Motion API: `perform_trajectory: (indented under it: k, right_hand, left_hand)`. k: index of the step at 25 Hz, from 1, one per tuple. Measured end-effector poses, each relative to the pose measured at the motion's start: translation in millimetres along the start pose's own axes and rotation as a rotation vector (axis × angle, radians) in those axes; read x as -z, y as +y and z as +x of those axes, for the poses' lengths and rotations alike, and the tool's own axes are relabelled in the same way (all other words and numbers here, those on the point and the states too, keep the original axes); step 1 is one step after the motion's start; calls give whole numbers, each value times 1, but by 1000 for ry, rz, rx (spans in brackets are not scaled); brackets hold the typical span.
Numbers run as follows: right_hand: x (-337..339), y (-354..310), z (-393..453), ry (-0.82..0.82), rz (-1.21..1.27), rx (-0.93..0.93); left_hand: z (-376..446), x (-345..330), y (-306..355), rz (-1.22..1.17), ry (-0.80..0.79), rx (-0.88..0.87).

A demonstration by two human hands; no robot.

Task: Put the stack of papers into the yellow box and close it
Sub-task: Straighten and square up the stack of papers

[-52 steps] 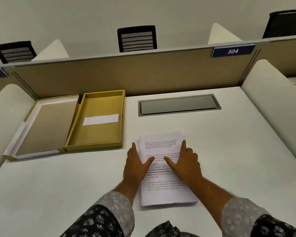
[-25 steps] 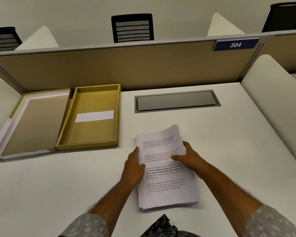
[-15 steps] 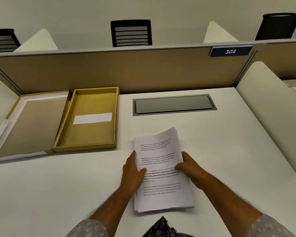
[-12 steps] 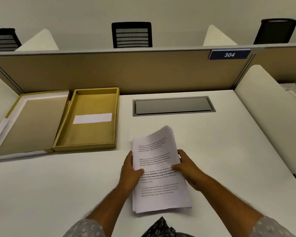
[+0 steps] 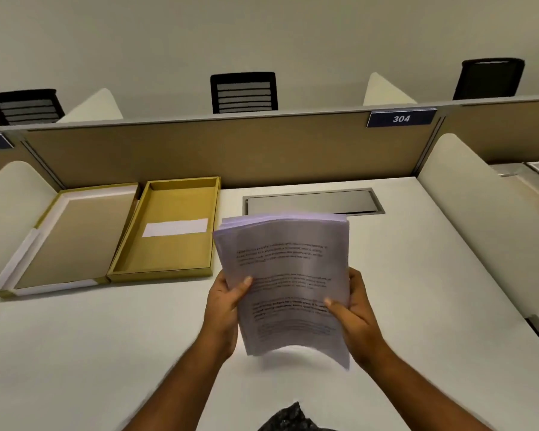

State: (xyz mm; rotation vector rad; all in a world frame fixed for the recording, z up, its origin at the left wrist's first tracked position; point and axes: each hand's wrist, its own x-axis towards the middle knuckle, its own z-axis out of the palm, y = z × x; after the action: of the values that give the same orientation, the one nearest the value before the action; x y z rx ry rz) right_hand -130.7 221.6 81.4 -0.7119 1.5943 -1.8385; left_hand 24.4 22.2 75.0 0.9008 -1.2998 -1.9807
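Note:
The stack of printed papers (image 5: 285, 281) is lifted off the white desk and tilted up toward me, its lower edge bowed. My left hand (image 5: 227, 301) grips its left edge and my right hand (image 5: 352, 312) grips its right edge, thumbs on the front page. The yellow box (image 5: 165, 272) lies open to the left of the papers, with a white label strip (image 5: 175, 227) on its floor. Its lid (image 5: 72, 234) lies flat, open, further left.
A grey metal cable hatch (image 5: 313, 202) is set into the desk behind the papers. A tan partition (image 5: 231, 147) with a "304" sign (image 5: 401, 118) closes the back. White side dividers (image 5: 479, 219) flank the desk. Black chairs (image 5: 244, 92) stand beyond.
Both hands have gripped the stack by its sides and raised it off the desk, tipping it upright. The box and lid have not moved.

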Motion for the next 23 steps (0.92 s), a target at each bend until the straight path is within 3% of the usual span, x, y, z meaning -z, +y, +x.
perform_trajectory:
  k: [3,7,14,18,23]
  right_hand:
    - [-1,2,-6,30,-14,63]
    - [7,12,-12,39,-73,4]
    - [-9,26,4,138,-57,-33]
    - [-2,44,6,120,-59,-81]
    - [18,97,-13,73,-479,-168]
  left_hand:
    - [-18,-11,-1,51,-20,-118]
    - [-37,-14,-26,164,50,-151]
    - [-39,-18,-61,233,228,-74]
    - [-36,5,-69,304,73,-32]
    - [-28,30,-83,453,-102,-15]
